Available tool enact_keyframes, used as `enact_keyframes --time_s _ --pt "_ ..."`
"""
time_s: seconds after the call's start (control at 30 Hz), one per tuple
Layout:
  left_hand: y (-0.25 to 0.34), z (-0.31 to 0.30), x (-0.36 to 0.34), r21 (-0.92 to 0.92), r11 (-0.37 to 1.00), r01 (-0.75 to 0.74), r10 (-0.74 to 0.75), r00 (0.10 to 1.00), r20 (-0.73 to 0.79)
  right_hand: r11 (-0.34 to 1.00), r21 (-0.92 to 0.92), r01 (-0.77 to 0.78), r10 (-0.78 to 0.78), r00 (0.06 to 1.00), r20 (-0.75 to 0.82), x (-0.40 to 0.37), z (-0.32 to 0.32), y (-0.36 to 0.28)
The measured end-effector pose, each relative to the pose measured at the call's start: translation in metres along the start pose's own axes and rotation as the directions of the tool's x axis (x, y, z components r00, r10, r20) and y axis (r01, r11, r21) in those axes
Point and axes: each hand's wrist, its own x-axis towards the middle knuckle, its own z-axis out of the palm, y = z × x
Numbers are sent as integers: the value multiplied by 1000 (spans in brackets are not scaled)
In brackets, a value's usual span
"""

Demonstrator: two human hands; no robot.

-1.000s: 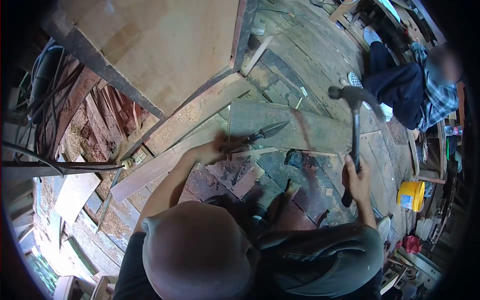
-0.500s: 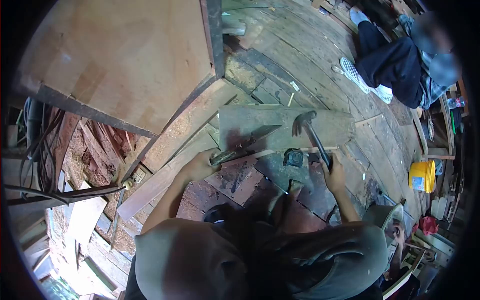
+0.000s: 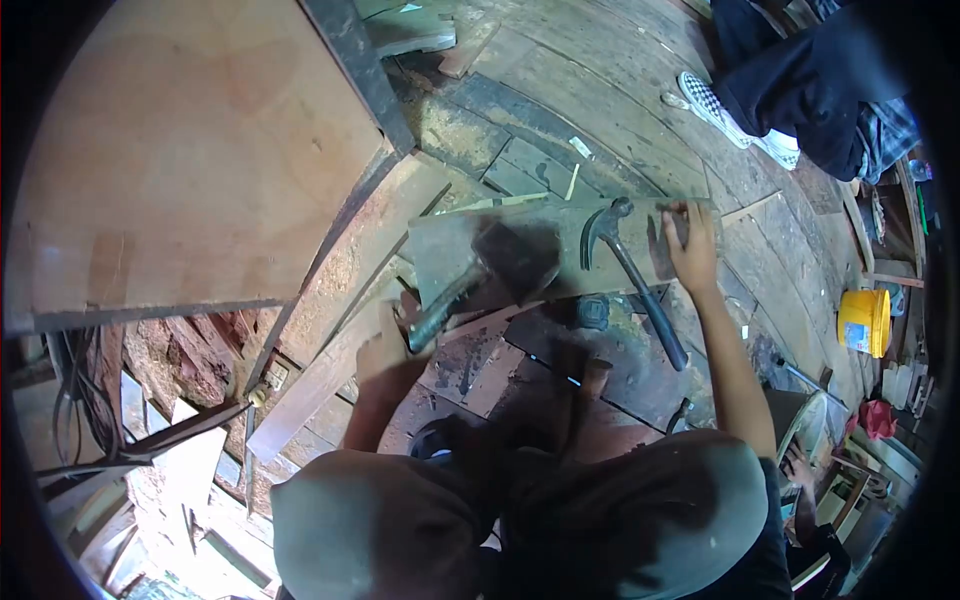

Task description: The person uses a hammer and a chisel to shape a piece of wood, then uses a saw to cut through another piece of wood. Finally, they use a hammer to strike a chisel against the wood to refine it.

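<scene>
A claw hammer (image 3: 637, 268) lies across the grey wooden board (image 3: 570, 225), its dark handle jutting past the near edge. My right hand (image 3: 695, 250) is off the hammer; its fingers are spread and touch the board's right end. At the board's left end, my left hand (image 3: 385, 350) is closed at the handle end of a broad-bladed chopping knife (image 3: 512, 262). The knife's dark blade is over the board. Part of my left hand's grip is hidden. Just below the board sits a dark tape measure (image 3: 592, 312).
A large plywood panel (image 3: 190, 160) stands at upper left, with cables (image 3: 85, 400) below it. A seated person's checkered shoe (image 3: 708, 105) is at upper right. A yellow bucket (image 3: 864, 322) stands at right. Another person's hand (image 3: 798, 468) shows at lower right.
My right hand has let go of the hammer, which now rests on the board, and has moved to the board's right end. The knife has turned, showing its flat side. The camera view has shifted.
</scene>
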Motion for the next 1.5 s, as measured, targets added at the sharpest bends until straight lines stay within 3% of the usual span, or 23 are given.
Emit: enact_keyframes --time_s 0.07,0.13,0.2,0.23,0.27,0.33,0.4,0.43,0.5,0.57,0.6,0.63,0.7,0.77,0.8,0.87,1.13,1.2,1.27,1.3,1.4,1.47,1.5 --pt "-8 10 -7 92 979 -181 191 975 -117 999 -36 27 -28 999 -19 23 15 8" --pt "-11 14 -10 102 993 -65 68 997 -29 993 -94 65 -67 998 -22 43 32 14" --pt "-9 5 -12 160 981 -112 113 994 4 999 -29 19 -20 999 -39 46 45 15" --pt "7 -11 -10 -41 990 -134 132 990 -59 995 -77 -56 52 997 -53 40 57 20" --pt "13 -23 1 -19 991 -129 128 990 -62 984 -123 -129 122 990 -68 36 70 26" --pt "28 -46 32 96 841 -532 540 824 -172 989 11 -148 148 984 -99 46 64 15" --pt "56 -68 71 25 771 -636 635 765 -106 983 -73 -167 169 985 30 43 59 19" --pt "85 -79 97 9 706 -708 707 703 -80 985 -127 -114 118 993 23 41 64 25" --pt "120 -67 159 -131 680 -722 710 692 -129 985 -129 -114 115 993 0 42 65 31" --pt "151 -56 223 -314 774 -550 575 818 -15 994 -65 -93 92 996 -15 43 65 30" --pt "155 -46 261 -290 798 -529 557 830 17 993 -55 -102 101 995 -12 41 64 29" --pt "152 -39 300 -160 744 -648 653 757 -30 992 -61 -107 108 994 4 41 63 28" --pt "153 -26 368 131 780 -612 626 756 -192 993 -59 -107 108 994 23 47 65 27" --pt "160 -30 407 120 928 -351 363 926 -100 998 -26 -52 52 999 5 47 63 31" --pt "144 -18 437 0 970 -245 242 961 -132 997 -42 -72 72 997 10 47 61 32" --pt "125 0 469 69 979 -194 204 954 -219 995 -56 -84 88 993 76 49 57 27" --pt "142 -10 456 178 964 -198 239 938 -253 996 -70 -54 61 993 99 48 57 29" --pt "143 -25 454 -161 951 -265 238 956 -170 997 -58 -54 58 995 76 49 59 28" --pt "169 -56 397 -652 758 -19 166 972 164 997 -55 -58 61 996 60 49 57 25" --pt "170 -70 376 -734 675 69 223 930 293 997 -67 -50 53 998 45 48 59 27" --pt "174 -96 290 -817 570 87 468 782 411 996 -73 -51 50 999 -16 41 65 32" --pt "160 -109 248 -816 508 275 493 685 537 996 -61 -60 57 997 -55 37 69 35" --pt "156 -112 223 -810 526 259 482 694 535 993 -79 -93 90 995 -36 36 69 35"
